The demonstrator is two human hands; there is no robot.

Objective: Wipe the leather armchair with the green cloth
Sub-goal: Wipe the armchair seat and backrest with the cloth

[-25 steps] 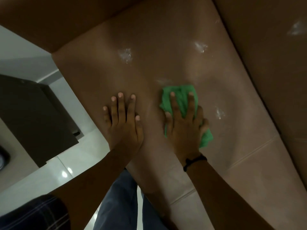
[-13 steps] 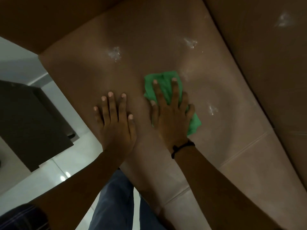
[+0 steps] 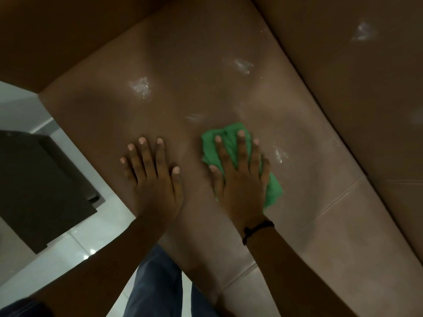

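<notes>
The brown leather armchair's seat cushion [image 3: 174,65] fills most of the view, with several whitish smears on it. My right hand [image 3: 240,177] lies flat on the crumpled green cloth [image 3: 273,192], pressing it onto the seat; most of the cloth is hidden under the palm and fingers. My left hand [image 3: 153,179] rests flat on the leather to the left of the cloth, fingers spread, holding nothing. A black band circles my right wrist.
The chair's armrest or back [image 3: 366,99] rises at the right, with one more white smear. A dark low piece of furniture [image 3: 39,186] stands on the white tiled floor [image 3: 68,255] at the left. My blue-trousered legs are at the bottom.
My right hand pushed the cloth forward across the seat, then drew it back toward me. The left hand has stayed planted on the leather.
</notes>
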